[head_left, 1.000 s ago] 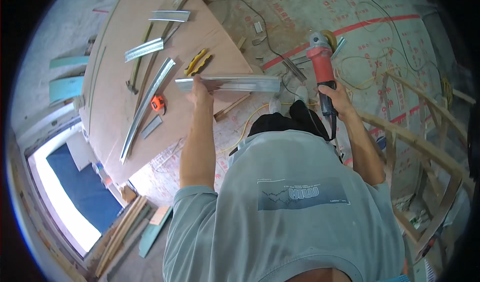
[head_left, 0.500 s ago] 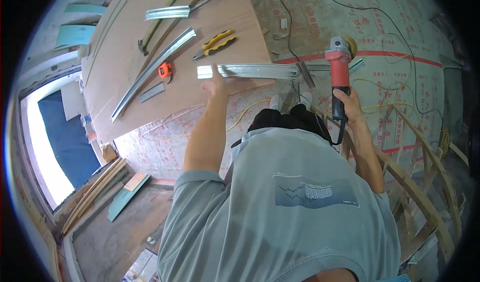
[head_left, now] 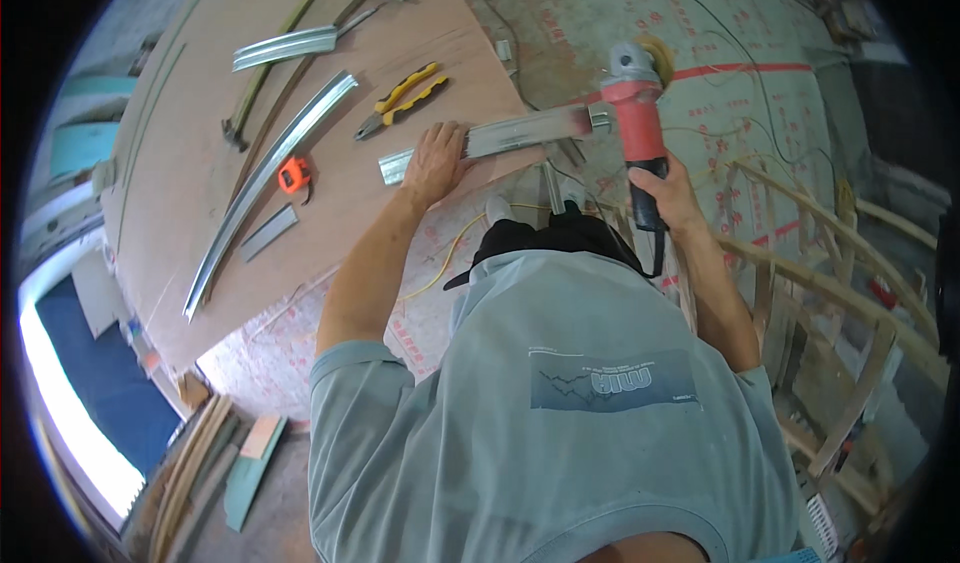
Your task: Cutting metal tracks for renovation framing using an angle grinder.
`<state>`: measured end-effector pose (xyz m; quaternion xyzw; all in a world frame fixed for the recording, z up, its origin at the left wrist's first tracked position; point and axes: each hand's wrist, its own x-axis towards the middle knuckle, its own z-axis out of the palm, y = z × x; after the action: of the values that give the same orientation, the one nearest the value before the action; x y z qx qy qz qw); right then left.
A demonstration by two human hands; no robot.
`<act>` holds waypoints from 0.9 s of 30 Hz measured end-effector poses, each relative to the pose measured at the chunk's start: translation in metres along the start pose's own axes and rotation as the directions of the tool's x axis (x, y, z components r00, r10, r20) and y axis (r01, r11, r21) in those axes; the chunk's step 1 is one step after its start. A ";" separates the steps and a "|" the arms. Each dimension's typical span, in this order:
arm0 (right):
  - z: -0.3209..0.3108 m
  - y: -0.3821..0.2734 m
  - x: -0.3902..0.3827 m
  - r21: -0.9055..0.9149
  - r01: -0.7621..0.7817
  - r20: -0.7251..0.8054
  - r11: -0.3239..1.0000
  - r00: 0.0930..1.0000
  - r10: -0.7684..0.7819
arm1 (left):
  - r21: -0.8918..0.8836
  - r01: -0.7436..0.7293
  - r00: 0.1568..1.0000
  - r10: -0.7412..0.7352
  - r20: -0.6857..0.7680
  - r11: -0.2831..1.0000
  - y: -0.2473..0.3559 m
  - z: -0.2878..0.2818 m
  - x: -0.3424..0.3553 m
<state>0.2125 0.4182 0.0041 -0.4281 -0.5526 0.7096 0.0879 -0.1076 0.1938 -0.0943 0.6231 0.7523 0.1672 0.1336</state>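
Observation:
My left hand (head_left: 438, 163) lies across a silvery metal channel (head_left: 525, 131) near its left end, fingers bent over it and pressing it on the wooden board (head_left: 330, 248). The channel's other end extends past the board's edge. In my right hand (head_left: 672, 201) is a red and black angle grinder (head_left: 640, 128), gripped by its dark handle with the head pointing away from me. The grinder's head is beyond the channel's right end; I cannot tell whether they touch. Yellow-and-black pliers (head_left: 403, 103) rest on the board just past my left hand.
Also on the board are an orange tape measure (head_left: 294, 175), a hammer (head_left: 235, 135), a long metal channel (head_left: 262, 195) and shorter metal pieces (head_left: 285, 47). A wooden frame (head_left: 800, 278) stands at my right. Dark cable (head_left: 690, 5) runs over the covered floor.
My left hand has gone from a pinch at the channel's edge to lying over it. The channel now shows a flatter, duller face. The grinder remains in my right hand, and the view has shifted.

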 end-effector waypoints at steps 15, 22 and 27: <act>0.124 0.020 0.013 -0.602 0.065 -0.088 0.796 0.985 -0.147 | -0.105 -0.007 0.988 -0.009 -0.155 0.994 0.017 0.024 0.044; 0.130 0.021 0.018 -0.601 -0.018 -0.059 0.799 0.998 -0.021 | -0.120 0.031 0.987 -0.049 -0.156 0.992 0.001 0.040 0.038; 0.127 0.037 0.024 -0.599 -0.013 -0.052 0.801 0.998 -0.022 | -0.107 0.001 0.984 -0.020 -0.175 0.994 0.006 0.038 0.041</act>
<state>0.1213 0.3287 -0.0366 -0.4524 -0.7466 0.4866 -0.0346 -0.0944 0.2387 -0.1261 0.5941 0.7542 0.2608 0.1007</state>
